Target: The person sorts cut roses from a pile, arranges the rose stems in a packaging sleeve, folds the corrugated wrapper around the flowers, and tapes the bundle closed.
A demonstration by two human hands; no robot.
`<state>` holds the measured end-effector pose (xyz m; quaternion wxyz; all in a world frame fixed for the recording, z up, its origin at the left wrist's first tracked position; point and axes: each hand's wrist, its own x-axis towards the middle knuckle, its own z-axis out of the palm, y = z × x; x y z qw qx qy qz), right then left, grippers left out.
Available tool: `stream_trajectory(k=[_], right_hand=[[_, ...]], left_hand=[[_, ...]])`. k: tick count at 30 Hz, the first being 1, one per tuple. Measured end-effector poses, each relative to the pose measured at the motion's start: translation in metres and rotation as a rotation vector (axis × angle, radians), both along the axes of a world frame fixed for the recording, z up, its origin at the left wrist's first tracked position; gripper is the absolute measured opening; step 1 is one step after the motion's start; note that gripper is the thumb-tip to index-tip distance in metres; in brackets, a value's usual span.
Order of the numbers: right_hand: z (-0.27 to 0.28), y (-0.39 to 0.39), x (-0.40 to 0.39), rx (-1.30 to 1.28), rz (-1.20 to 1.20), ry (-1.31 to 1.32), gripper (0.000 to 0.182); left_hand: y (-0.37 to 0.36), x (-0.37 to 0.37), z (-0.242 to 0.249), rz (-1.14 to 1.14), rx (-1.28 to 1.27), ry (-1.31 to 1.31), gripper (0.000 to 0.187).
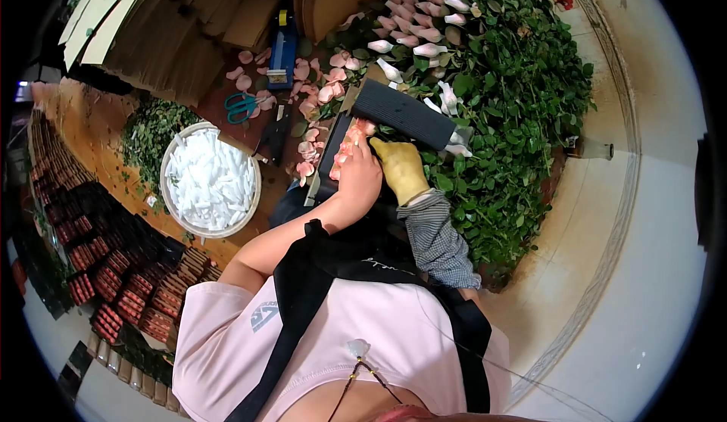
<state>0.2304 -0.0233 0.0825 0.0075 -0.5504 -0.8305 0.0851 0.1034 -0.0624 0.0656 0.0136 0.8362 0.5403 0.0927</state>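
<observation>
Several pink-orange rose blooms lie in a row on a dark tray-like holder in front of me. My bare left hand is on these blooms, its fingers bent round them at the upper end of the row. Close on its right is my right hand, in a yellow glove, with its fingers curled in; what they hold is hidden. Just beyond both hands a dark grey ribbed pad lies slantwise, covering part of the holder and some stems.
Leafy rose stems heap up on the right, with pale wrapped buds at the back. To the left are a tub of white sleeves, teal scissors, a blue tool, loose petals and stacked cardboard.
</observation>
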Motion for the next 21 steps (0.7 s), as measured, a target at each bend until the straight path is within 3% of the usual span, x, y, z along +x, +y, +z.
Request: stream_trajectory(k=[1, 3, 4, 6, 9, 13, 14, 15, 17, 21], right_hand=[[0.011, 0.0, 0.001, 0.004, -0.004, 0.003, 0.009], [0.034, 0.002, 0.001, -0.027, -0.169, 0.455, 0.018], [0.05, 0.005, -0.002, -0.112, -0.262, 0.511, 0.024], [0.046, 0.011, -0.003, -0.044, -0.222, 0.527, 0.023], [0.024, 0.013, -0.014, 0.022, -0.173, 0.579, 0.022], [0.002, 0.001, -0.019, -0.001, -0.333, 0.754, 0.022], [-0.001, -0.002, -0.018, -0.013, -0.394, 0.804, 0.022], [-0.004, -0.003, -0.018, -0.023, -0.431, 0.859, 0.022], [-0.007, -0.004, -0.018, -0.053, -0.515, 0.956, 0.021], [-0.019, -0.01, -0.014, 0.095, -0.384, 0.863, 0.026]], left_hand=[[0.0, 0.003, -0.003, 0.005, -0.025, 0.043, 0.027], [0.001, 0.003, -0.006, 0.006, -0.047, 0.089, 0.027], [0.003, 0.001, -0.006, -0.017, -0.111, 0.075, 0.028], [0.005, 0.0, 0.006, -0.044, -0.195, 0.081, 0.03], [0.007, -0.003, 0.002, -0.068, -0.11, 0.089, 0.03], [0.013, -0.014, 0.007, -0.181, 0.005, 0.194, 0.03], [0.012, -0.014, -0.007, -0.11, -0.153, 0.021, 0.028], [0.012, -0.015, -0.007, -0.082, -0.067, 0.021, 0.023], [0.019, -0.02, 0.002, -0.134, -0.196, -0.047, 0.02], [0.043, -0.037, 0.014, -0.225, -0.237, -0.185, 0.013]])
